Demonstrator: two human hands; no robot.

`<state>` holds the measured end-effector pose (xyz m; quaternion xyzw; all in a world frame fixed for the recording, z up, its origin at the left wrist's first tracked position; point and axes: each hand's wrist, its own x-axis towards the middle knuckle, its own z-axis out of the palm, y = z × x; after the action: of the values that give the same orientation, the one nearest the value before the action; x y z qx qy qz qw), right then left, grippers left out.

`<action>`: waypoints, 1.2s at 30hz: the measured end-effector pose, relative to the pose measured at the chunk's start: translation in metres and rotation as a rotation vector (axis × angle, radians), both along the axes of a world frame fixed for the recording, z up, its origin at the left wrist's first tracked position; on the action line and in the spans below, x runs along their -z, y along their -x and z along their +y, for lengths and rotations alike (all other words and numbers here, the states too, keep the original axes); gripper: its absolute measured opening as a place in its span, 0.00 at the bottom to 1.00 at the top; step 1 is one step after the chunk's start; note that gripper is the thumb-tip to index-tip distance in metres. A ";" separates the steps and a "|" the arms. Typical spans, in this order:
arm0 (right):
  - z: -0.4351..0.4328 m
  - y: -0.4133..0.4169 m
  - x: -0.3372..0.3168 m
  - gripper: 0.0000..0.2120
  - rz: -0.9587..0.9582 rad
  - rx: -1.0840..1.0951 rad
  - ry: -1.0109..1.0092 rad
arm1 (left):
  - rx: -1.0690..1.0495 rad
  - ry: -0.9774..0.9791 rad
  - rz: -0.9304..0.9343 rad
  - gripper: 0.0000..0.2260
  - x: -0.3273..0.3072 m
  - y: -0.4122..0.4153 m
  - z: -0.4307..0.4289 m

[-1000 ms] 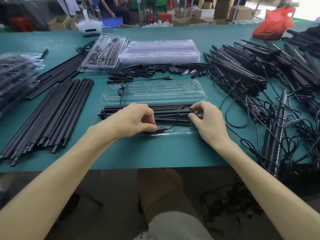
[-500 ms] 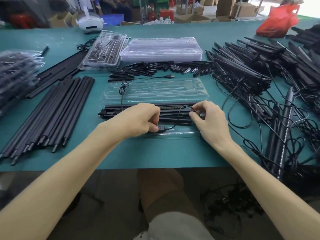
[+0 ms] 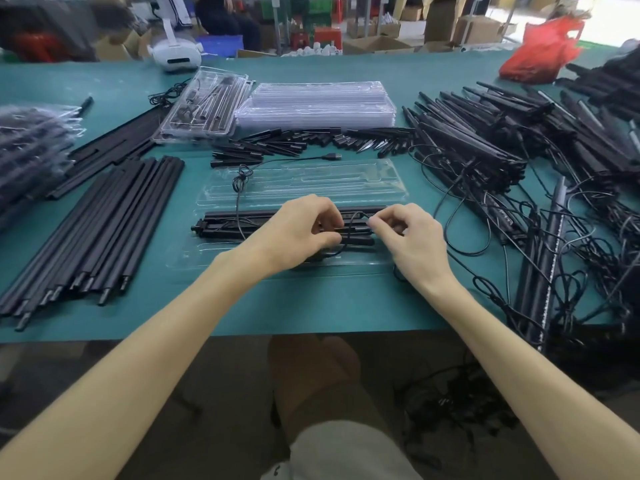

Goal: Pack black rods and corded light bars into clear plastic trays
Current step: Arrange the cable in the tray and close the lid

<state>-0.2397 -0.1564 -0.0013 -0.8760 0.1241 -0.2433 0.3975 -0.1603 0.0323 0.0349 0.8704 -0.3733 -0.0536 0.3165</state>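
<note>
An open clear plastic tray [image 3: 304, 180] lies in the middle of the green table, its near half [image 3: 188, 252] holding black rods and a light bar [image 3: 225, 225]. My left hand [image 3: 294, 233] is over the bar with its fingers curled, pinching the thin black cord [image 3: 351, 221]. My right hand [image 3: 410, 237] pinches the same cord loop between thumb and forefinger at the bar's right end. A second cord with a USB plug [image 3: 333, 156] runs across the tray's far half.
Long black rods [image 3: 97, 223] lie to the left, with bagged parts [image 3: 31, 150] beyond them. At the back are a stack of clear trays [image 3: 318, 105], a packed tray [image 3: 204, 105] and short black pieces [image 3: 311, 140]. Tangled corded light bars [image 3: 485, 150] fill the right.
My left hand has moved from the tray's near edge up onto the bar. The right hand has drawn closer, and the cord loop between them is smaller.
</note>
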 end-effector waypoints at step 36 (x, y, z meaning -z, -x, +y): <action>-0.028 0.066 -0.047 0.42 0.560 -0.150 0.566 | -0.055 0.296 0.230 0.08 0.036 -0.014 -0.022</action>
<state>-0.3057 -0.1845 0.0453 -0.9898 0.0918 0.0101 0.1082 -0.1461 0.0104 -0.0008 0.8123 -0.3145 -0.0885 0.4831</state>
